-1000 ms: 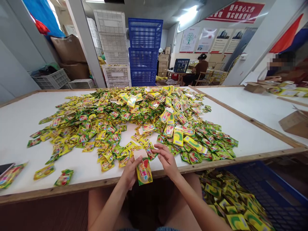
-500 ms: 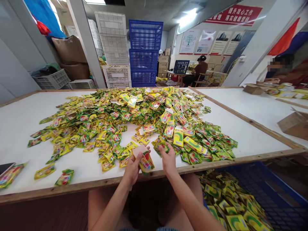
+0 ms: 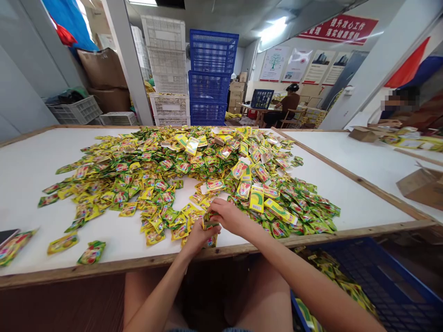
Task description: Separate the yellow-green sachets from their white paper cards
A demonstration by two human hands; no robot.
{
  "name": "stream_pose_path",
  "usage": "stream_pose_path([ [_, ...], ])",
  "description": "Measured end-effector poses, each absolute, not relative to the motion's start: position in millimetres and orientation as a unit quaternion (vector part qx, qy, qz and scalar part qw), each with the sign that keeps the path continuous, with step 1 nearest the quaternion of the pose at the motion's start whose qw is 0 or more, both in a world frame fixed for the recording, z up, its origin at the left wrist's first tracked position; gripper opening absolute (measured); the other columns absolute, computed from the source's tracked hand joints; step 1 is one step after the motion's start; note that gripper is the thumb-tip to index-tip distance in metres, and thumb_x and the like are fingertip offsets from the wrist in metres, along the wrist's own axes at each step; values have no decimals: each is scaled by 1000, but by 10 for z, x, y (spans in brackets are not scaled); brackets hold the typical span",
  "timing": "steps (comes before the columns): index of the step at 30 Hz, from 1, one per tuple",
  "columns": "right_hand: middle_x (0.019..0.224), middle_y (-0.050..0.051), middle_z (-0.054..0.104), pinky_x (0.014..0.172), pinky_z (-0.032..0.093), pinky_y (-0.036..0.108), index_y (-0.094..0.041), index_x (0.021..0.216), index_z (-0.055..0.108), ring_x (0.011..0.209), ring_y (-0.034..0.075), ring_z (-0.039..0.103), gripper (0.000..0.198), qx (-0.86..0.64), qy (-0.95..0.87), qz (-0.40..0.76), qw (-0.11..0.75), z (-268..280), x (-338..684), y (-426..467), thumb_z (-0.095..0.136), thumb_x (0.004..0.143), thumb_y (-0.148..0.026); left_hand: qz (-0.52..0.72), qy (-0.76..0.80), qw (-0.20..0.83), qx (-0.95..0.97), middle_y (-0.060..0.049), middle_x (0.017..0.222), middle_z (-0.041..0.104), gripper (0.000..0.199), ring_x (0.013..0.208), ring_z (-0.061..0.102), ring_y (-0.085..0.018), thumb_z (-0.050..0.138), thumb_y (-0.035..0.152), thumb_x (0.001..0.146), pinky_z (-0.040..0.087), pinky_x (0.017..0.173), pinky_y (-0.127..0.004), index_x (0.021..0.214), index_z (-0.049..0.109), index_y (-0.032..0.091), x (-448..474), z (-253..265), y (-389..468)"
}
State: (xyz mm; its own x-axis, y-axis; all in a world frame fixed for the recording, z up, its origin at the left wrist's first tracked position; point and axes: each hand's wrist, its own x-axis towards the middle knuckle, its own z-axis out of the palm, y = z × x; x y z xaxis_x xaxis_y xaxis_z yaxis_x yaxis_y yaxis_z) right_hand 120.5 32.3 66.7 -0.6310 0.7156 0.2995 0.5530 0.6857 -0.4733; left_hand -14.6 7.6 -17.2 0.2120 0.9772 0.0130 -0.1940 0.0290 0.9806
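Near the table's front edge, my left hand (image 3: 196, 237) is closed around a small printed carton (image 3: 212, 241), mostly covered by my fingers. My right hand (image 3: 226, 216) meets it at the carton's upper end, fingers pinched on a green sachet (image 3: 208, 216) that shows only in part. How far the sachet sits inside the carton cannot be made out. Just beyond both hands spreads a large heap of green and yellow sachets (image 3: 152, 184). Several yellow cartons (image 3: 256, 198) lie on the heap's right side, some with white flaps raised.
A wooden rim (image 3: 138, 263) edges the white table (image 3: 27, 184). Loose sachets (image 3: 92, 252) and a phone (image 3: 7, 236) lie at left. Below right stands a blue crate (image 3: 387, 276) with yellow cartons. Stacked crates (image 3: 211, 69) rise behind. Two people sit farther back.
My right hand has moved left with the green sachet, from beside the carton to its upper end. My left hand still holds the carton, now more covered by fingers.
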Motion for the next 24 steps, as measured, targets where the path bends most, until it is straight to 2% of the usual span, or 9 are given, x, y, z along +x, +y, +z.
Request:
stream_pose_path([
  [4, 86, 4, 52, 70, 41, 27, -18, 85, 55, 80, 16, 51, 18, -354, -908, 135, 181, 644, 1059, 380, 57, 72, -6, 498, 396, 596, 489, -5, 64, 67, 21, 59, 59, -17, 73, 31, 59, 46, 59, -27, 69, 65, 14, -157, -197, 67],
  [7, 93, 4, 50, 71, 41, 27, -18, 92, 51, 81, 16, 50, 24, -375, -888, 159, 212, 619, 1075, 373, 59, 72, -8, 504, 386, 595, 492, -5, 66, 66, 19, 61, 59, -16, 70, 32, 63, 46, 61, -27, 70, 65, 14, -170, -203, 66],
  [9, 96, 4, 49, 71, 41, 27, -18, 90, 51, 82, 15, 50, 23, -380, -877, 176, 235, 593, 1122, 359, 61, 72, -9, 503, 377, 604, 489, -5, 66, 66, 18, 61, 59, -16, 68, 31, 65, 46, 61, -26, 69, 65, 14, -171, -194, 68],
  [14, 87, 4, 49, 73, 38, 29, -17, 77, 54, 86, 18, 46, 17, -386, -877, 137, 252, 485, 1127, 378, 67, 68, -13, 505, 370, 597, 502, -4, 67, 66, 10, 63, 58, -16, 67, 23, 64, 45, 64, -28, 70, 65, 15, -151, -176, 63],
  [19, 86, 4, 48, 74, 37, 32, -17, 78, 56, 86, 20, 43, 15, -391, -876, 116, 257, 375, 1017, 396, 68, 69, -18, 533, 394, 560, 498, -2, 68, 65, 4, 68, 57, -16, 66, 15, 60, 44, 67, -26, 64, 64, 15, -144, -211, 56],
  [22, 90, 5, 46, 78, 38, 31, -17, 81, 59, 89, 19, 43, 11, -368, -882, 147, 255, 400, 1058, 328, 62, 73, -12, 546, 367, 573, 488, 0, 70, 64, 10, 66, 56, -15, 64, 13, 59, 43, 65, -25, 69, 65, 16, -146, -228, 78],
  [24, 93, 5, 46, 80, 38, 31, -18, 89, 59, 90, 18, 43, 16, -358, -882, 174, 252, 465, 1136, 270, 59, 75, -10, 548, 354, 587, 480, 0, 71, 64, 15, 65, 55, -14, 64, 13, 60, 42, 65, -25, 74, 65, 16, -150, -232, 95],
])
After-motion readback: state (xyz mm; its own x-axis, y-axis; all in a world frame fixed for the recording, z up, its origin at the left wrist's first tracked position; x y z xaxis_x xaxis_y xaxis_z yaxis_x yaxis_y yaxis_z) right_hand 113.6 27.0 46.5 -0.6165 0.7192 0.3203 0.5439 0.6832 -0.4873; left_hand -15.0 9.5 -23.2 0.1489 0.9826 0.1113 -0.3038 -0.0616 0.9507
